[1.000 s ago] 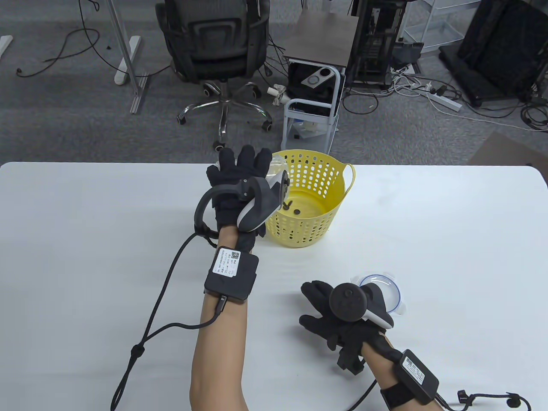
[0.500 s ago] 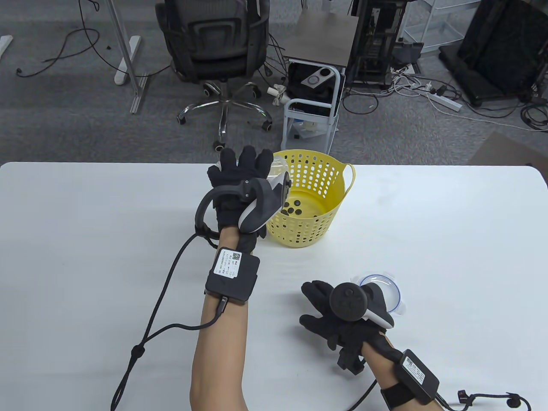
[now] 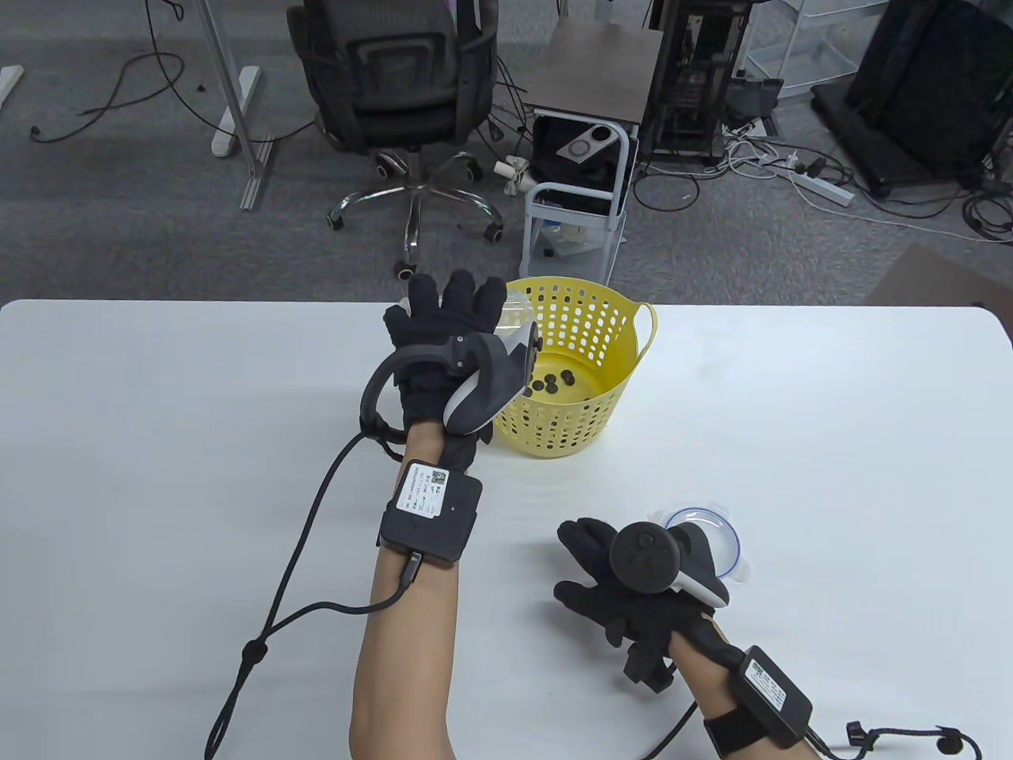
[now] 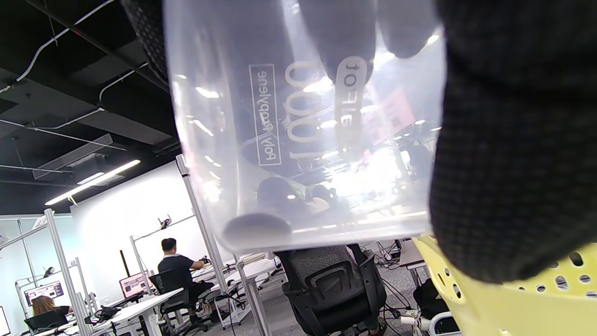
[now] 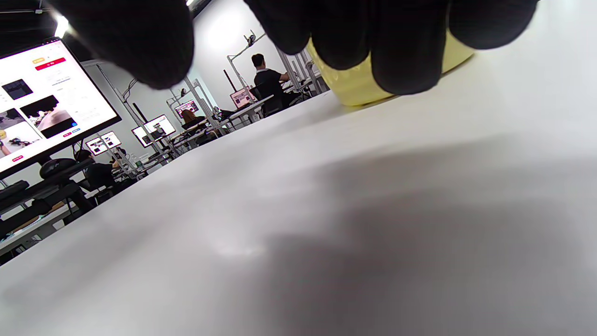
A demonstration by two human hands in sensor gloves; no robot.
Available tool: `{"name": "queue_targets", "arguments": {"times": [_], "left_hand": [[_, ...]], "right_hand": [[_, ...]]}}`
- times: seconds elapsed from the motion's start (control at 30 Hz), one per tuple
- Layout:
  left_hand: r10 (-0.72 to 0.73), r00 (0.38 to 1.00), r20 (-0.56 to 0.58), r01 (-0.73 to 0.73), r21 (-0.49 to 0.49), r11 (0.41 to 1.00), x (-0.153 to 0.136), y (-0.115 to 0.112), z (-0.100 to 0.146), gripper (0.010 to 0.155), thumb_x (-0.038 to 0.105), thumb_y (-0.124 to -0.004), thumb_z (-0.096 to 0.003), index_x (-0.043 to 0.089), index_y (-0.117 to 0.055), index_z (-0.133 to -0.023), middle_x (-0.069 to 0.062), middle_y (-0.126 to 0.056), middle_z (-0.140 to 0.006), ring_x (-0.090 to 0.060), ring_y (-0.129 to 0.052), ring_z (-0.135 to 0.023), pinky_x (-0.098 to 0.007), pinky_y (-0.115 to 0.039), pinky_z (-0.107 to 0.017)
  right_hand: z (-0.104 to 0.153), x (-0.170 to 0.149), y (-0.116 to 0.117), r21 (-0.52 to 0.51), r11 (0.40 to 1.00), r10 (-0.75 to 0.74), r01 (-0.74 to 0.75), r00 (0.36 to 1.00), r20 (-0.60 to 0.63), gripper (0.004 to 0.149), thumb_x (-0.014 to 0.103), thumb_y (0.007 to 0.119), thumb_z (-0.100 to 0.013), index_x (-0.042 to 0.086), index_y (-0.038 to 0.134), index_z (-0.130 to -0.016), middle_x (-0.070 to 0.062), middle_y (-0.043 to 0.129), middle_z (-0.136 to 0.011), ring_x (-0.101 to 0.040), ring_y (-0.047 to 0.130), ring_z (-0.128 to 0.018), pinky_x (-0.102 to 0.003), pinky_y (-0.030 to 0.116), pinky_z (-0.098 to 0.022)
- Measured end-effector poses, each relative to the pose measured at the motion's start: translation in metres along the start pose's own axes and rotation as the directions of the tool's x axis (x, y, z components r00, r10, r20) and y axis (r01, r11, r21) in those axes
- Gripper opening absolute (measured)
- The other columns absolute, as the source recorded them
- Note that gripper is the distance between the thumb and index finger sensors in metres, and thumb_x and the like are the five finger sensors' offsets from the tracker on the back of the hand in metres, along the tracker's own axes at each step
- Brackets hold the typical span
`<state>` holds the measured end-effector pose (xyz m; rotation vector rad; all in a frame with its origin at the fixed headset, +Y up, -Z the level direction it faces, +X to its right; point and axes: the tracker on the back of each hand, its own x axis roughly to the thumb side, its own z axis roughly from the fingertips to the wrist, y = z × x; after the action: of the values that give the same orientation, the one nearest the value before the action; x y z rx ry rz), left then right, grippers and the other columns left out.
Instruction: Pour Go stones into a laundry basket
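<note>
Already a small heap of dark Go stones [image 3: 554, 383] lies on the floor of the yellow basket [image 3: 625, 348], just below and to the right of the left hand [image 3: 443, 348]. That hand grips a clear plastic tub [image 4: 303, 140] tipped over the basket's near-left rim, fingers wrapped around its wall. In the left wrist view a few stones [image 4: 259, 226] are seen through the plastic, gathered at the tub's low edge (the mouth itself is hidden, so whether they are sliding out cannot be told).

By my reading the pour is well under way but not finished: most of what shows has landed in the basket, and the last few stones inside the tub are left to tip out.

Against the earlier table views, the pile has grown; a second ago only a couple of stones lay on the basket floor, half a second ago a cluster sat close under the hand, and now they are spread a little further right. The left hand has barely shifted.

Nearer the body, the right hand [image 3: 633, 586] rests on the white table [image 3: 158, 475], fingers loosely spread and holding nothing. The tub's lid [image 3: 712, 538] lies just beyond it to the right.
</note>
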<state>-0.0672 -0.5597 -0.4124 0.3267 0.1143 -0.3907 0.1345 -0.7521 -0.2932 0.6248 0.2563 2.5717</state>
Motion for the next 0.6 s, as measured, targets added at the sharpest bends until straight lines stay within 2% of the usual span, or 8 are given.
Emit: {"name": "queue_targets", "arguments": {"times": [0.6], "left_hand": [[-0.024, 1.0, 0.011, 0.024, 0.033, 0.999, 0.0036, -0.0001, 0.0024, 0.127, 0.053, -0.124, -0.0077, 0.06, -0.041, -0.103, 0.026, -0.054, -0.12, -0.022, -0.062, -0.113, -0.054, -0.069, -0.073]], "right_hand": [[-0.0001, 0.0001, 0.0001, 0.006, 1.0, 0.006, -0.006, 1.0, -0.002, 0.078, 0.054, 0.085, -0.044, 0.012, 0.057, -0.104, -0.024, 0.059, -0.108, -0.057, 0.077, -0.087, -0.071, 0.06, -0.063]]}}
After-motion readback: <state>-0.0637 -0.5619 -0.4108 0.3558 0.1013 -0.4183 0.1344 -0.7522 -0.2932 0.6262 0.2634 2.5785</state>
